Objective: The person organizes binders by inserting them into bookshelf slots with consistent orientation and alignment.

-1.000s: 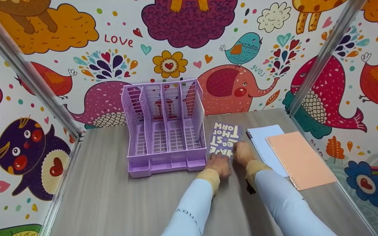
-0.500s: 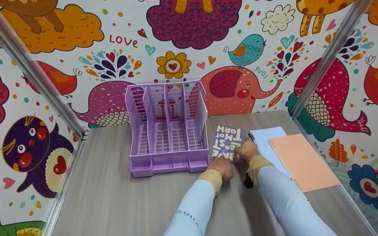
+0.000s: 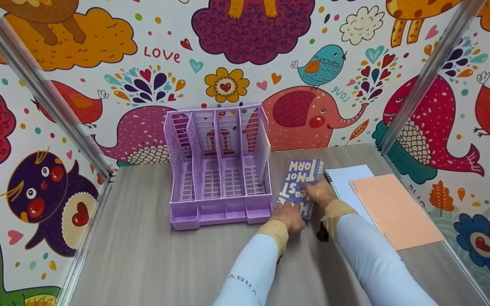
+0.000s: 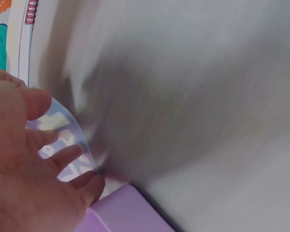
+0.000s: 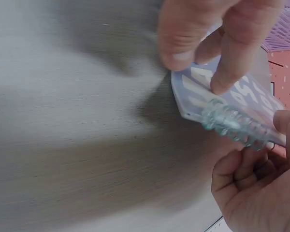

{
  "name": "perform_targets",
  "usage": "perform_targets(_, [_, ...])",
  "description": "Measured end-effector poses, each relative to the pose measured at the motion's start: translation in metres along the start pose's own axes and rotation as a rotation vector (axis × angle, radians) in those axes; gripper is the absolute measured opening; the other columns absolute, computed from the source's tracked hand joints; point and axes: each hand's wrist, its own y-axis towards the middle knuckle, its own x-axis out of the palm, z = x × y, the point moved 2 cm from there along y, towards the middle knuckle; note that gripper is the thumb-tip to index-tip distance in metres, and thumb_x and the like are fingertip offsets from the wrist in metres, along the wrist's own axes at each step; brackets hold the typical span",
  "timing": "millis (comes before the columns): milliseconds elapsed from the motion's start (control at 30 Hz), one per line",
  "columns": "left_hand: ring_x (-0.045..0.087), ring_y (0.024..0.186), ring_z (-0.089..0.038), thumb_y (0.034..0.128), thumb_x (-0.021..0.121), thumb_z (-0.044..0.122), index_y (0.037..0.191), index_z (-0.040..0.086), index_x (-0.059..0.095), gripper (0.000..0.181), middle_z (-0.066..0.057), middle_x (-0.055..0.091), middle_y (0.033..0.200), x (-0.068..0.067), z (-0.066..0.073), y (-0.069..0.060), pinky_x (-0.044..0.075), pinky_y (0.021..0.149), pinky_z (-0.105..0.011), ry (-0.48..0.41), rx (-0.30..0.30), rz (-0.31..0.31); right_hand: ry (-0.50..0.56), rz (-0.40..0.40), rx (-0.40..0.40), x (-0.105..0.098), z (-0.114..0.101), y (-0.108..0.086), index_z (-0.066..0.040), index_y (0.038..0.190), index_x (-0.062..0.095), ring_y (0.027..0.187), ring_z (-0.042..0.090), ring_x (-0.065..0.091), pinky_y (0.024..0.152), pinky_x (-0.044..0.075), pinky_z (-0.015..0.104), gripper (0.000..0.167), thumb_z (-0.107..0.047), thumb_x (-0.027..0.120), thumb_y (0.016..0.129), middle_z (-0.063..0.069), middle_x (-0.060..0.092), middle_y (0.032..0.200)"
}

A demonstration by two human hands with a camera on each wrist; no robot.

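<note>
A purple spiral notebook with large cream lettering and a clear coil is tilted beside the purple rack. My right hand pinches it at its coil side, the thumb on the cover and the other fingers curled below. At the near end, my left hand rests its loosely bent fingers on the cover. In the right wrist view, the left thumb touches a corner of the notebook.
The purple rack, with upright dividers and small front compartments, stands left of the hands. To the right lie a pale blue spiral notebook and an overlapping peach one. Patterned walls and metal posts border the table.
The purple notebook has turned and tilted; its coil side now shows at the right. My right thumb has moved onto its cover. The left hand stays at its near end.
</note>
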Motion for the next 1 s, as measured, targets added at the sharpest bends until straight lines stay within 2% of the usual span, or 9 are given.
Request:
perform_targets(100, [0.056, 0.143, -0.036, 0.1028, 0.064, 0.036, 0.162, 0.017, 0.06, 0.062, -0.013, 0.06, 0.156, -0.003, 0.002, -0.004, 0.051, 0.123, -0.048, -0.032, -0.014, 0.004, -0.046, 0.014, -0.008, 0.002, 0.001, -0.001, 0.005, 0.159, 0.051, 0.138, 0.042, 0.072, 0.12, 0.057, 0.057, 0.061, -0.039, 0.053, 0.117, 0.029, 0.069, 0.151])
perform_targets(233, [0.052, 0.148, -0.04, 0.1114, 0.054, 0.039, 0.164, 0.018, 0.057, 0.057, -0.017, 0.055, 0.162, 0.001, 0.0, 0.004, 0.05, 0.126, -0.052, -0.122, -0.032, 0.012, -0.152, 0.062, -0.094, 0.004, 0.001, 0.002, 0.011, 0.149, 0.058, 0.129, 0.044, 0.074, 0.115, 0.059, 0.058, 0.059, -0.038, 0.049, 0.118, 0.033, 0.071, 0.143])
perform_targets(333, [0.049, 0.152, -0.042, 0.1149, 0.048, 0.043, 0.165, 0.019, 0.056, 0.056, -0.018, 0.052, 0.166, 0.011, -0.004, 0.018, 0.048, 0.127, -0.056, -0.205, -0.047, 0.036, -0.218, 0.138, -0.202, 0.007, 0.009, 0.019, 0.013, 0.135, 0.065, 0.109, 0.043, 0.077, 0.1, 0.064, 0.056, 0.054, -0.035, 0.05, 0.117, 0.034, 0.076, 0.125])
perform_targets(467, [0.046, 0.157, -0.044, 0.1157, 0.045, 0.047, 0.167, 0.015, 0.053, 0.061, -0.021, 0.047, 0.17, 0.028, -0.011, 0.043, 0.043, 0.132, -0.059, -0.283, -0.059, 0.067, -0.225, 0.219, -0.287, 0.013, 0.028, 0.049, 0.011, 0.118, 0.068, 0.088, 0.038, 0.073, 0.079, 0.063, 0.052, 0.047, -0.032, 0.051, 0.115, 0.029, 0.076, 0.104])
perform_targets(600, [0.048, 0.157, -0.046, 0.1149, 0.047, 0.047, 0.165, 0.01, 0.053, 0.062, -0.024, 0.047, 0.171, 0.042, -0.019, 0.063, 0.044, 0.131, -0.06, -0.343, -0.081, 0.116, -0.171, 0.223, -0.319, 0.019, 0.046, 0.076, 0.008, 0.119, 0.069, 0.085, 0.033, 0.074, 0.073, 0.063, 0.047, 0.046, -0.035, 0.054, 0.115, 0.026, 0.078, 0.104])
perform_targets(733, [0.05, 0.155, -0.049, 0.113, 0.054, 0.046, 0.164, 0.008, 0.053, 0.064, -0.025, 0.05, 0.168, 0.046, -0.022, 0.072, 0.045, 0.129, -0.062, -0.408, -0.108, 0.178, -0.142, 0.264, -0.383, 0.02, 0.053, 0.092, 0.005, 0.113, 0.074, 0.078, 0.026, 0.074, 0.066, 0.061, 0.04, 0.043, -0.035, 0.057, 0.114, 0.022, 0.08, 0.098])
perform_targets(933, [0.059, 0.149, -0.046, 0.1056, 0.067, 0.052, 0.162, 0.004, 0.053, 0.076, -0.025, 0.06, 0.159, 0.051, -0.023, 0.079, 0.048, 0.128, -0.058, -0.41, -0.111, 0.234, -0.087, 0.311, -0.596, 0.006, 0.033, 0.049, 0.005, 0.095, 0.078, 0.067, 0.029, 0.077, 0.059, 0.063, 0.044, 0.04, -0.03, 0.065, 0.109, 0.021, 0.081, 0.083])
perform_targets(967, [0.06, 0.148, -0.045, 0.1044, 0.068, 0.054, 0.163, 0.004, 0.052, 0.078, -0.025, 0.061, 0.158, 0.051, -0.022, 0.08, 0.048, 0.128, -0.057, -0.417, -0.106, 0.235, -0.057, 0.301, -0.64, 0.003, 0.035, 0.048, 0.002, 0.094, 0.078, 0.068, 0.027, 0.076, 0.061, 0.062, 0.043, 0.044, -0.036, 0.063, 0.111, 0.018, 0.081, 0.082])
perform_targets(1000, [0.06, 0.148, -0.044, 0.1032, 0.069, 0.056, 0.164, 0.005, 0.051, 0.081, -0.025, 0.062, 0.157, 0.051, -0.023, 0.081, 0.048, 0.128, -0.057, -0.429, -0.102, 0.235, -0.059, 0.304, -0.635, 0.001, 0.034, 0.046, 0.002, 0.094, 0.078, 0.068, 0.028, 0.076, 0.062, 0.062, 0.045, 0.044, -0.036, 0.063, 0.111, 0.019, 0.081, 0.082])
